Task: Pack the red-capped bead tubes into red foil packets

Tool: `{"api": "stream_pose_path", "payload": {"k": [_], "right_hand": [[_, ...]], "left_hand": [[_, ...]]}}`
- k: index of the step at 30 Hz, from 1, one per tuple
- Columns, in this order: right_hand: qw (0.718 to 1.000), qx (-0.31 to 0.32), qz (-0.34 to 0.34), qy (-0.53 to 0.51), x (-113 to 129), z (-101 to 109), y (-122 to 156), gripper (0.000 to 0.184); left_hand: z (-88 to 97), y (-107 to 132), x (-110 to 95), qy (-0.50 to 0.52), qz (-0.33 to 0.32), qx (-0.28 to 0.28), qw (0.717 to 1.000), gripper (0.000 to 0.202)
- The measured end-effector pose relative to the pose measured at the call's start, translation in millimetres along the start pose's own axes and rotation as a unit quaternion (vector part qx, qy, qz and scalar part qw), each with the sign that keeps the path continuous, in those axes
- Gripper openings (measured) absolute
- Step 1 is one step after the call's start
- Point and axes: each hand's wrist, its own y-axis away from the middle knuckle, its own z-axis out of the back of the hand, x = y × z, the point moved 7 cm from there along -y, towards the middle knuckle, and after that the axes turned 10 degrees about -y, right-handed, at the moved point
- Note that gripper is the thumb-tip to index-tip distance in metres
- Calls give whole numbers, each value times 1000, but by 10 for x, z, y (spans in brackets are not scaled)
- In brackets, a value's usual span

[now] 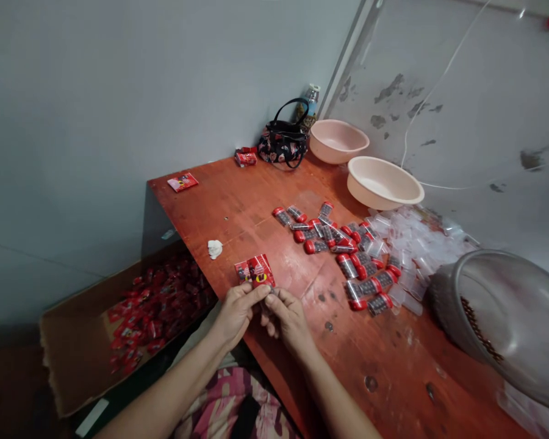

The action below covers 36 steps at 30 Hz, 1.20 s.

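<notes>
My left hand (236, 311) is closed, its thumb and fingers pinched at the lower edge of a red printed card (260, 269) with a yellow oval. A second red card (243, 272) lies partly behind it. My right hand (287, 318) meets the left at the table edge, fingers curled and thumb pressed to the forefinger. Something small and greyish shows between the fingertips, too hidden to name. To the right lie several small clear tubes with red caps and dark contents (348, 266). Beside them is a heap of clear empty tubes (407, 238).
A grey basin (521, 305) holding small brown pieces stands at the right. Two pale basins (384, 183), a floral handbag (282, 145) and a bottle are at the back. A crumpled white wad (215, 249) lies left. A cardboard box (73, 335) below holds many red packs.
</notes>
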Motion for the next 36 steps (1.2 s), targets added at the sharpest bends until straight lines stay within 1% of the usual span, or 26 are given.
{"api": "stream_pose_path", "payload": {"k": [2, 4, 7, 8, 10, 13, 16, 18, 19, 21, 23, 25, 26, 27, 28, 29, 30, 31, 32, 33, 34, 35, 36], "right_hand": [[1000, 1, -2, -25, -7, 7, 3, 27], [999, 4, 12, -43, 24, 7, 29, 25], [997, 16, 32, -65, 100, -4, 88, 27], [997, 14, 33, -66, 117, -2, 101, 28], [997, 5, 33, -66, 134, 7, 102, 23], [995, -7, 44, -84, 126, -1, 46, 20], [993, -6, 48, -106, 83, -46, -21, 21], [993, -4, 45, -105, 61, -68, -39, 22], [994, -5, 45, -100, 58, -69, -38, 23], [996, -10, 45, -82, 70, -43, -25, 23], [997, -17, 45, -54, 91, 11, -10, 21], [998, -25, 48, -20, 115, 69, -4, 17], [998, -27, 50, -5, 126, 89, -6, 16], [998, -27, 53, 8, 134, 102, -9, 16], [998, -27, 55, 18, 140, 106, -13, 16], [998, -25, 57, 27, 142, 102, -18, 16], [997, -22, 58, 35, 141, 92, -22, 15], [997, -19, 59, 44, 139, 80, -26, 15], [997, -16, 61, 52, 137, 67, -30, 15], [996, -12, 62, 59, 135, 57, -34, 15], [996, -10, 63, 66, 133, 49, -40, 15], [995, -8, 63, 74, 133, 46, -48, 15], [994, -10, 65, 84, 138, 48, -60, 15]], "left_hand": [[-13, 16, 11, 0, 7, 17, 1000, 22], [35, 14, 1, 14, 12, 14, 1000, 20], [192, 12, -53, 54, -7, -44, 998, 16], [220, 19, -56, 65, -9, -54, 996, 15], [199, 42, -26, 73, 1, -43, 996, 17], [98, 90, 39, 83, 6, -16, 996, 16], [101, 140, 54, 90, -7, -31, 995, 12], [211, 189, 26, 96, -18, -58, 994, 12], [308, 225, -2, 109, -29, -80, 990, 13], [557, 324, -58, 142, -55, -140, 978, 22], [802, 432, -75, 136, -63, -202, 968, 35], [959, 499, -55, 59, -41, -245, 967, 45], [999, 504, -60, -1, -39, -259, 965, 48], [1010, 487, -94, -76, -53, -269, 959, 49], [987, 449, -162, -164, -89, -273, 944, 47], [922, 393, -250, -261, -141, -267, 917, 45], [823, 329, -339, -362, -201, -256, 874, 42], [705, 259, -404, -455, -259, -237, 819, 41], [602, 182, -429, -530, -297, -219, 763, 42], [535, 108, -432, -589, -319, -210, 712, 41], [496, 39, -418, -633, -330, -204, 670, 38], [480, -18, -398, -665, -334, -202, 637, 34], [480, -55, -377, -687, -337, -203, 612, 31]]}}
